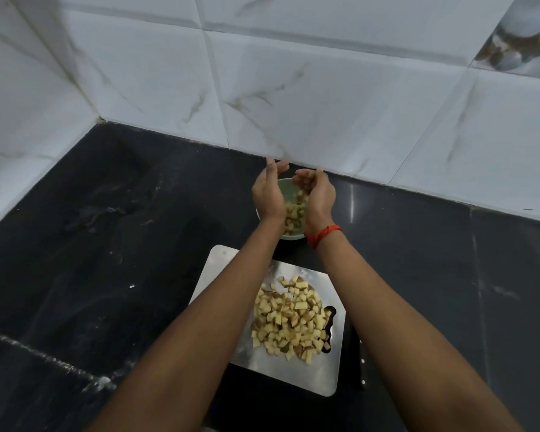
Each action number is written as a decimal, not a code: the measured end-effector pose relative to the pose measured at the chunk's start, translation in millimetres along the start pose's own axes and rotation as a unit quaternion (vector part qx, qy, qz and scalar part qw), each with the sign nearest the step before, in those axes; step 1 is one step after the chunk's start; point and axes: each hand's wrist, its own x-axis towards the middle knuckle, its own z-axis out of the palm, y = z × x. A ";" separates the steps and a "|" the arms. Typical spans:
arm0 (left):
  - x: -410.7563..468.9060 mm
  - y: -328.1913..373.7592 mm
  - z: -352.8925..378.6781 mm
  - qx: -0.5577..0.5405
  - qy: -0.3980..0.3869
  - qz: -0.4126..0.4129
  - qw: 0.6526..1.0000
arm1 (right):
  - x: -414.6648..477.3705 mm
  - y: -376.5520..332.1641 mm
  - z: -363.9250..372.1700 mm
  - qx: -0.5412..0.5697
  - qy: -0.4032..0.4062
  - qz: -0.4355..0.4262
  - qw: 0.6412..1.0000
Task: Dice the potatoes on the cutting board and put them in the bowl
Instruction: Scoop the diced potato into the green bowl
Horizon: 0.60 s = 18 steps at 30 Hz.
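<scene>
A steel cutting board (pixel 296 374) lies on the black counter with a heap of diced potato (pixel 290 321) on its right half. Beyond it stands a pale green bowl (pixel 283 185) that holds potato cubes (pixel 292 221). My left hand (pixel 267 194) and my right hand (pixel 317 194) hover over the bowl, palms facing each other and fingers apart, with potato cubes falling between them into the bowl. Most of the bowl is hidden by the hands. A red thread circles my right wrist.
A knife with a black handle (pixel 361 363) lies along the board's right edge, mostly hidden by my right forearm. White marble-look tiles (pixel 293 88) rise just behind the bowl. The dark counter (pixel 106 260) extends to the left, with smudges.
</scene>
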 end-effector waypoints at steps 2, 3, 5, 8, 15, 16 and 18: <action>-1.2 1.3 1.1 0.011 -0.008 0.015 1.000 | 2.2 -0.1 -1.7 0.007 -0.002 -0.017 1.000; -1.9 2.0 1.6 0.010 -0.004 0.019 1.000 | 1.5 -0.6 -1.4 -0.003 -0.011 -0.023 1.000; -3.4 2.8 0.7 0.000 0.013 0.023 1.000 | -0.3 -0.7 -2.3 -0.039 -0.036 -0.043 0.998; -7.7 7.2 -6.4 -0.010 0.028 0.053 0.998 | -4.6 -2.0 -5.8 -0.120 -0.091 -0.121 0.981; -47.5 7.4 -67.9 0.008 0.083 0.094 0.992 | -29.9 0.6 -22.6 -0.182 -0.128 -0.198 0.955; -57.8 1.1 -81.9 0.017 0.082 0.088 0.993 | -39.8 1.1 -25.6 -0.170 -0.122 -0.201 0.957; -78.5 -19.5 -114.7 0.069 0.044 0.073 0.994 | -68.6 9.4 -33.3 -0.156 -0.119 -0.188 0.962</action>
